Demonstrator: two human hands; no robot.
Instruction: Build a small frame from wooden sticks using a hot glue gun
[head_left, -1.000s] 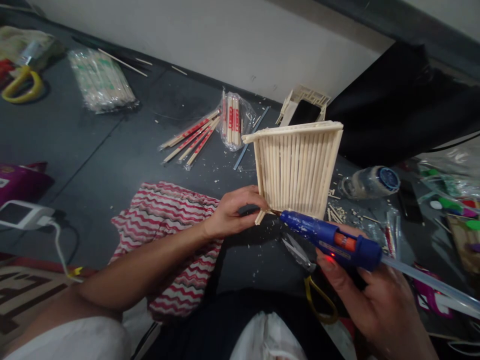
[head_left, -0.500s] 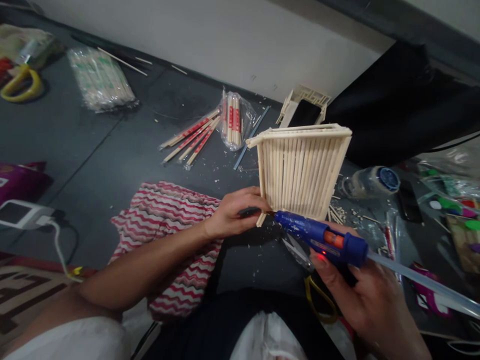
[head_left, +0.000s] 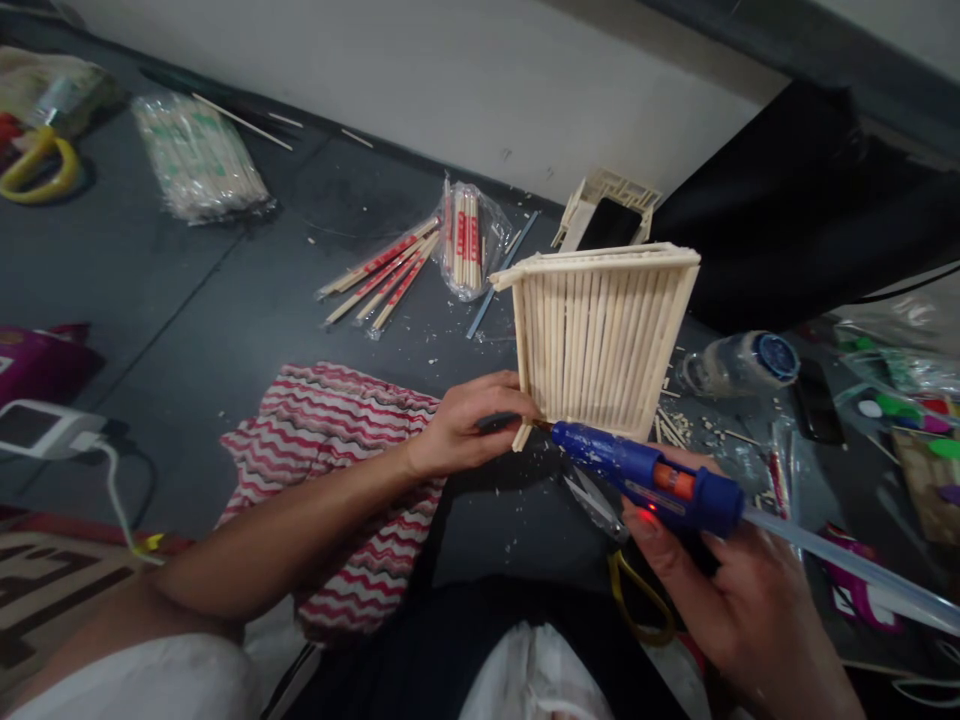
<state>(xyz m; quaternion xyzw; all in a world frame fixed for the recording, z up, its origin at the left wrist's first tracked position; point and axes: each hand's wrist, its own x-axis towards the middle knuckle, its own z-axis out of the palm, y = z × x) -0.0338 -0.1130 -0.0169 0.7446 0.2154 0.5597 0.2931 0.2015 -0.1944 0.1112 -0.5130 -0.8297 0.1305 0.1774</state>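
Note:
My left hand (head_left: 476,422) is closed on the lower left corner of a panel of pale wooden sticks (head_left: 592,340), which tilts up from the table. Its sticks lie side by side inside a frame of thicker sticks. My right hand (head_left: 727,590) grips a blue hot glue gun (head_left: 645,478) with a red light lit and a clear glue stick (head_left: 847,555) running out of its back. The gun's nozzle reaches the corner by my left fingertips; whether it touches the sticks I cannot tell. Below the gun lie scissors (head_left: 596,500) with yellow handles.
Wrapped chopsticks (head_left: 386,275) and a plastic pack of sticks (head_left: 199,160) lie farther back. A striped cloth (head_left: 360,510) sits under my left forearm. Right of the panel are a clear jar (head_left: 739,362) and a phone (head_left: 819,402). A small stick-built piece (head_left: 645,195) stands by the wall.
The glue gun has shifted very slightly right with my right hand. The panel has moved a touch left, and my left hand stays at its corner.

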